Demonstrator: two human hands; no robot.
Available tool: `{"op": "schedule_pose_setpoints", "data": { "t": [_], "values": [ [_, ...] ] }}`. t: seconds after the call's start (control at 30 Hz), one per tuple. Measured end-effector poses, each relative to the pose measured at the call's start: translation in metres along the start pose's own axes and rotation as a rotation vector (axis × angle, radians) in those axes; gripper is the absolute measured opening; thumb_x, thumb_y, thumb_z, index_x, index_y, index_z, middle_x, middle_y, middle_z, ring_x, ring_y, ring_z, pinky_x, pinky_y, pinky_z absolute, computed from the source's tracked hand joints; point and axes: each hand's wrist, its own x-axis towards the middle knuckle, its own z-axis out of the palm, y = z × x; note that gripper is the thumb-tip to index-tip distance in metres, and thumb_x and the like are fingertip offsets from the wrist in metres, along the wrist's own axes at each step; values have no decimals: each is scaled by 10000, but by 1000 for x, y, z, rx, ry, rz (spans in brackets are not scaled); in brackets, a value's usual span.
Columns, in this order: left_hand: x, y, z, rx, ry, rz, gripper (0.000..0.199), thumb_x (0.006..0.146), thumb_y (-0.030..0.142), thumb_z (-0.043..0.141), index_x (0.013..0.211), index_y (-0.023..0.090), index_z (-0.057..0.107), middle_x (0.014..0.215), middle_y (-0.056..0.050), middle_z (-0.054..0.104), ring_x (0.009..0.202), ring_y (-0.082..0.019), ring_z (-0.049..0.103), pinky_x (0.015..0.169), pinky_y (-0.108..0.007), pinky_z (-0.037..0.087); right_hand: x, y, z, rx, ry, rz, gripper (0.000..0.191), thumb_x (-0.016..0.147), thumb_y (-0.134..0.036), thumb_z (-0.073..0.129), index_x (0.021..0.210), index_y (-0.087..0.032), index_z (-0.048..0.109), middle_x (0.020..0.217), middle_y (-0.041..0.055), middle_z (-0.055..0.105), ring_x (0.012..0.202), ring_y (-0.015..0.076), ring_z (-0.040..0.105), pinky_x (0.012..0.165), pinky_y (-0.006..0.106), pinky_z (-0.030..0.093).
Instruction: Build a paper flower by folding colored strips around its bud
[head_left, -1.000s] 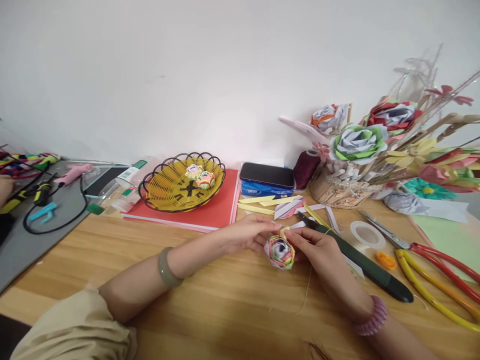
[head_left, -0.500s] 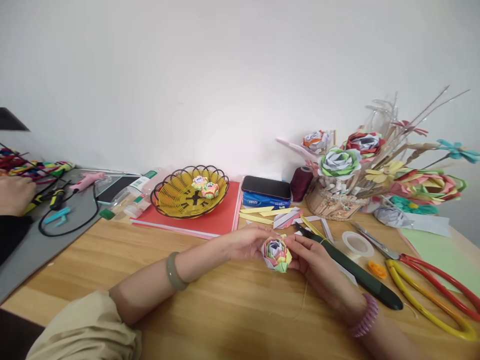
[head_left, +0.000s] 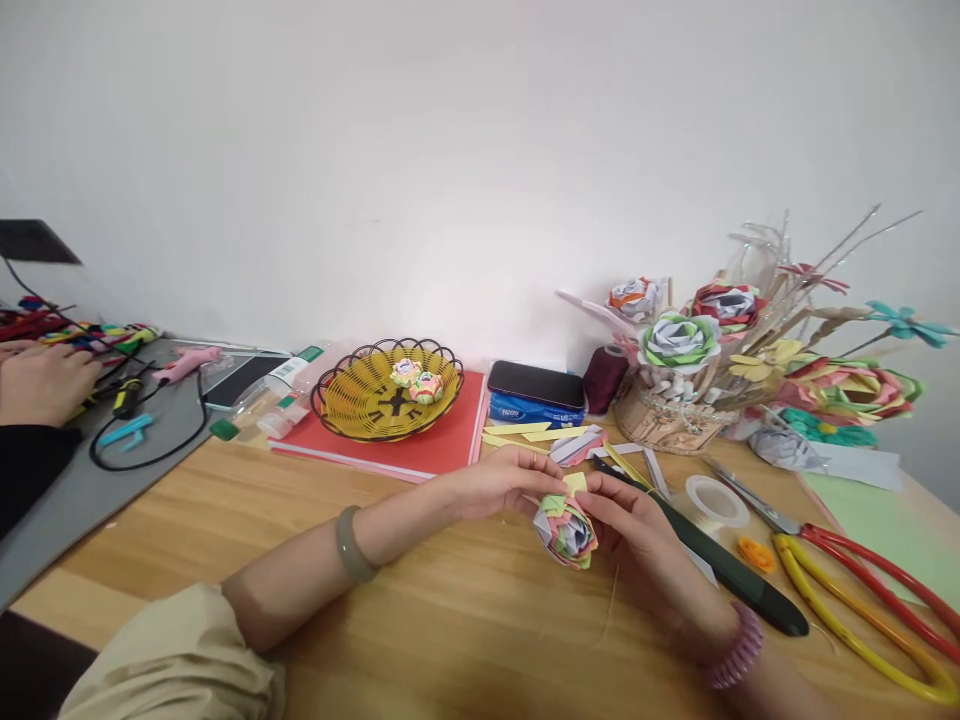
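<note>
Between my two hands is a paper flower [head_left: 566, 535] with layered petals in lilac, pink, green and yellow, its face tipped down toward me. My left hand [head_left: 506, 482] pinches its upper left edge. The fingers of my right hand [head_left: 622, 512] close on its upper right side, by a pale yellow paper petal [head_left: 575, 484]. A thin thread [head_left: 611, 610] hangs below my right hand to the wooden table [head_left: 420, 640]. Just beyond my hands lie yellow and lilac paper strips [head_left: 536, 434]. The flower's underside is hidden.
Right of my hands lie a dark green-handled tool [head_left: 739, 575], a thread spool [head_left: 716, 500] and red-and-yellow-handled scissors [head_left: 862, 600]. Behind stand a pot of paper flowers [head_left: 664, 410] and a yellow basket [head_left: 352, 400]. Another person's hand [head_left: 45, 380] is at far left, near a pink glue gun [head_left: 187, 362].
The flower has turned in my hands, its face now tilted lower and its yellow edge upward. My left fingers have shifted to its top edge. The view has moved slightly.
</note>
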Motion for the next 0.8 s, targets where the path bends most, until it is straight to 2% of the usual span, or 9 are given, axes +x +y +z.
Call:
{"op": "schedule_pose_setpoints", "data": {
  "t": [0.23, 0.37, 0.53, 0.8],
  "values": [
    [0, 2, -1, 42, -7, 18, 252, 559, 235, 756, 706, 110, 594, 668, 21, 579, 595, -52, 541, 601, -198, 397, 2, 1, -6, -110, -20, -111, 159, 688, -309, 708, 705, -179, 618, 667, -19, 608, 603, 100, 527, 581, 229, 419],
    [-1, 4, 2, 83, 35, 36, 241, 557, 232, 750, 686, 112, 584, 645, 19, 575, 574, -60, 539, 579, -205, 410, 3, 1, -8, -184, 1, -164, 165, 688, -309, 704, 698, -176, 605, 670, -15, 601, 626, 111, 523, 606, 242, 416],
    [-1, 4, 2, 117, 54, -7, 230, 547, 222, 737, 670, 118, 572, 620, 21, 566, 540, -71, 533, 521, -205, 400, 3, 0, -6, -269, 45, -155, 213, 659, -333, 714, 660, -170, 577, 637, -16, 572, 591, 113, 502, 572, 248, 404],
    [-2, 7, 7, 191, 42, -5, 169, 557, 182, 684, 640, 125, 549, 587, 33, 547, 513, -60, 506, 481, -185, 371, 3, 1, -6, -317, 21, -122, 273, 658, -397, 695, 652, -178, 532, 613, -21, 548, 570, 114, 479, 554, 253, 386]
  ]
}}
